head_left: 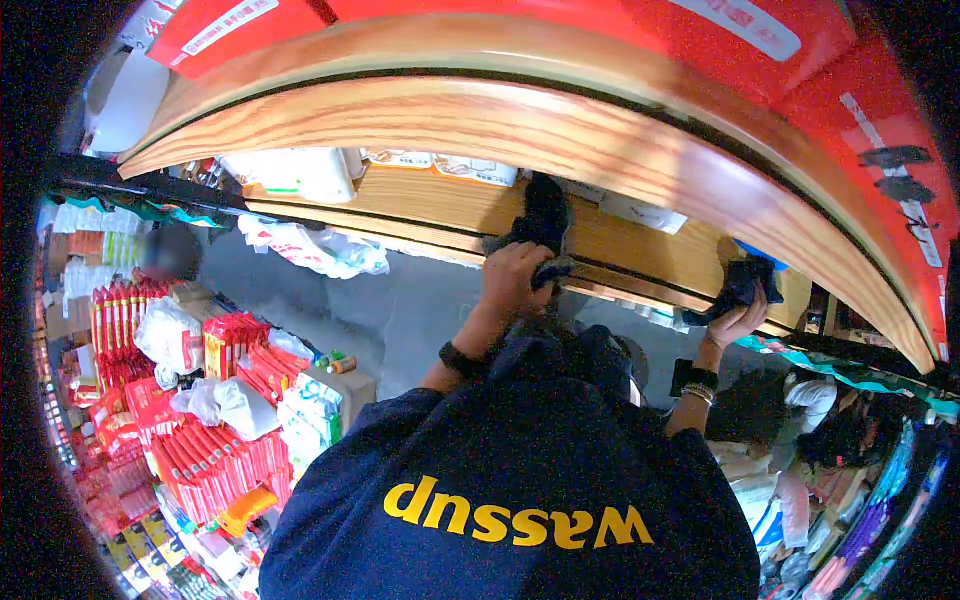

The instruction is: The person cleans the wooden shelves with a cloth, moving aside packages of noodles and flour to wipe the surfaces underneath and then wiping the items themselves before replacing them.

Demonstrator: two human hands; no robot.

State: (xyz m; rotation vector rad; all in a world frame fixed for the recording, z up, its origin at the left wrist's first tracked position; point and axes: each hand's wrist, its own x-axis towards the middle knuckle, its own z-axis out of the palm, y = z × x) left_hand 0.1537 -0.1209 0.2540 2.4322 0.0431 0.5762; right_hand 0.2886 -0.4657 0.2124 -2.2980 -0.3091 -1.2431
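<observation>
My left hand (512, 280), with a dark band at the wrist, is closed on a black cloth-like item (543, 222) at the edge of the wooden shelf (415, 200). Farther right, my right hand (738, 322), with a dark band and beads at the wrist, grips another dark item (742, 284) by the same shelf edge. Something blue shows just behind that one. The exact shape of both dark items is unclear. White printed packs (475, 169) lie on the shelf, left of my left hand.
A curved wooden board (480, 105) with red panels (620, 35) above it overhangs the shelf. White plastic bags (310, 248) hang at its left edge. Stacked red packages (215, 455) fill the lower left. At the lower right are more goods and a person's dark hair (745, 405).
</observation>
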